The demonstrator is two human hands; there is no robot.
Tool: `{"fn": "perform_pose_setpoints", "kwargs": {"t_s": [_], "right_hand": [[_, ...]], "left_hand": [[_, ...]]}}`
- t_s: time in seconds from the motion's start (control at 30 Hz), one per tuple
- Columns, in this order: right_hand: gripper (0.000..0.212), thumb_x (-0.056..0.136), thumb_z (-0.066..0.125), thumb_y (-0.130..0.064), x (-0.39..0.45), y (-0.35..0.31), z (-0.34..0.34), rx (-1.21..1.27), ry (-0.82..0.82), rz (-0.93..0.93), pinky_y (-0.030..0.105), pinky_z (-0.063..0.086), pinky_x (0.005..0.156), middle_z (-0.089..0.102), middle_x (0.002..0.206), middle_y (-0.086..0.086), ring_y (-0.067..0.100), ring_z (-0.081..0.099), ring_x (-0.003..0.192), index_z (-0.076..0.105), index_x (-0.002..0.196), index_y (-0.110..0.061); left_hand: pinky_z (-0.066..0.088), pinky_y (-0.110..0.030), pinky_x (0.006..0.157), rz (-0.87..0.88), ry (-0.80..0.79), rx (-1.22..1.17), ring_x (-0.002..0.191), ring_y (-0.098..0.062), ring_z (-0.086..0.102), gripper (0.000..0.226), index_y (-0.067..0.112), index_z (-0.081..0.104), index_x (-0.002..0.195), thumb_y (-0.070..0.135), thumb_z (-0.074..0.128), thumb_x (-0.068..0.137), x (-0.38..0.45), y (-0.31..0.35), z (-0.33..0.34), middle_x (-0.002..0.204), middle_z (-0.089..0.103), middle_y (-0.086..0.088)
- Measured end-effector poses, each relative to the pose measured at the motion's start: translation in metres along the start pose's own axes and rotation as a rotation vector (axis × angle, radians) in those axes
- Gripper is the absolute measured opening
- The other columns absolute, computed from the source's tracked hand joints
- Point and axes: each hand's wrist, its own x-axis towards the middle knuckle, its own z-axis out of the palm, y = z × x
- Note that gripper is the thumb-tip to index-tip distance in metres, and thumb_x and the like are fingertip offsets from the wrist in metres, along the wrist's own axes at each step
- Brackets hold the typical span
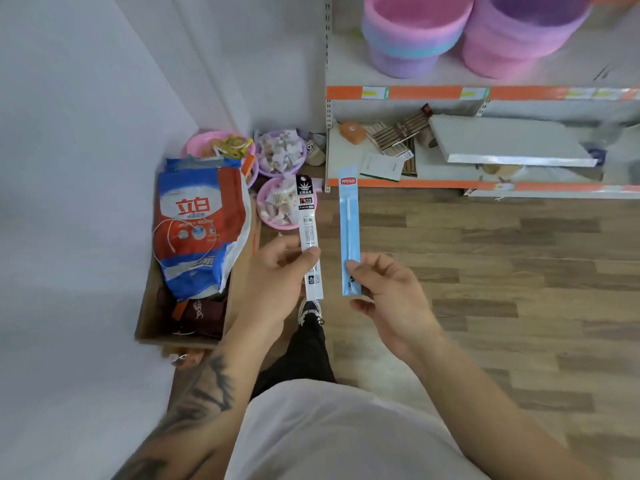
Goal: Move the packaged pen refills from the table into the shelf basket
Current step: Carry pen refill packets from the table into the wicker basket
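Note:
My left hand (277, 282) pinches a white refill pack with a black top (307, 216) near its lower end, held upright above the floor. My right hand (388, 299) pinches a light blue refill pack with a red label (349, 223) at its lower part, also upright. The two packs stand side by side, a little apart. Pink and purple baskets (415, 32) sit on the upper shelf at the top right, blurred.
A metal shelf unit with orange edge strips (426, 92) stands ahead on the right; its lower shelf holds chopstick packs (398, 133) and a loose grey board (512, 143). A cardboard box with a detergent bag (197, 223) and small pink bowls (280, 154) lie on the floor at left.

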Motion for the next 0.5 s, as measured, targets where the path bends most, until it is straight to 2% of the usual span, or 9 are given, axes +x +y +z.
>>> {"fn": "perform_pose_setpoints", "kwargs": {"t_s": [0.1,0.23,0.3,0.33,0.4,0.43,0.5], "right_hand": [[0.007,0.098,0.069,-0.019,0.033,-0.034,0.024,-0.002,0.036,0.005,0.033,0.047,0.075,0.067,0.079,-0.004,0.011,0.060,0.074,0.069,0.091,-0.019],[0.006,0.097,0.069,-0.018,0.074,-0.081,0.053,-0.002,0.067,-0.024,0.034,0.047,0.076,0.070,0.085,0.002,0.019,0.062,0.082,0.069,0.091,-0.016],[0.006,0.097,0.070,-0.018,0.091,-0.099,0.063,-0.003,0.103,-0.056,0.033,0.047,0.074,0.071,0.089,0.004,0.020,0.063,0.084,0.070,0.091,-0.016],[0.007,0.097,0.070,-0.017,0.099,-0.106,0.067,-0.001,0.122,-0.069,0.033,0.047,0.072,0.072,0.089,0.004,0.020,0.064,0.083,0.070,0.090,-0.017],[0.008,0.097,0.070,-0.017,0.110,-0.117,0.072,0.012,0.162,-0.080,0.033,0.047,0.070,0.072,0.089,0.003,0.019,0.065,0.082,0.069,0.088,-0.018],[0.008,0.097,0.070,-0.017,0.115,-0.122,0.073,0.018,0.179,-0.078,0.033,0.047,0.069,0.072,0.089,0.003,0.019,0.065,0.082,0.069,0.088,-0.018],[0.007,0.097,0.070,-0.018,0.124,-0.130,0.073,0.013,0.205,-0.076,0.033,0.046,0.071,0.072,0.088,0.002,0.018,0.065,0.082,0.069,0.089,-0.018]], "left_hand": [[0.063,-0.045,0.078,0.017,-0.022,-0.016,0.089,-0.017,0.075,0.017,0.026,0.077,0.110,0.019,0.073,0.095,0.046,0.030,-0.012,0.093,0.078,0.004],[0.059,-0.049,0.084,0.021,-0.084,0.010,0.088,-0.021,0.074,0.016,0.033,0.076,0.098,0.018,0.075,0.094,0.106,0.068,-0.033,0.089,0.077,0.005],[0.060,-0.050,0.082,0.025,-0.136,0.014,0.086,-0.021,0.074,0.016,0.032,0.076,0.099,0.017,0.075,0.094,0.135,0.084,-0.036,0.088,0.077,0.004],[0.061,-0.049,0.078,0.029,-0.159,0.010,0.085,-0.019,0.073,0.016,0.031,0.077,0.102,0.017,0.075,0.094,0.149,0.091,-0.035,0.088,0.077,0.004],[0.056,-0.036,0.063,0.041,-0.186,-0.002,0.083,-0.018,0.072,0.017,0.027,0.077,0.108,0.017,0.075,0.094,0.172,0.103,-0.030,0.088,0.076,0.003],[0.052,-0.031,0.060,0.042,-0.192,-0.011,0.084,-0.021,0.072,0.017,0.026,0.077,0.108,0.017,0.075,0.094,0.183,0.107,-0.027,0.088,0.075,0.002],[0.053,-0.035,0.064,0.036,-0.213,-0.029,0.088,-0.027,0.073,0.014,0.028,0.077,0.103,0.017,0.075,0.093,0.199,0.114,-0.018,0.086,0.074,0.003]]}}
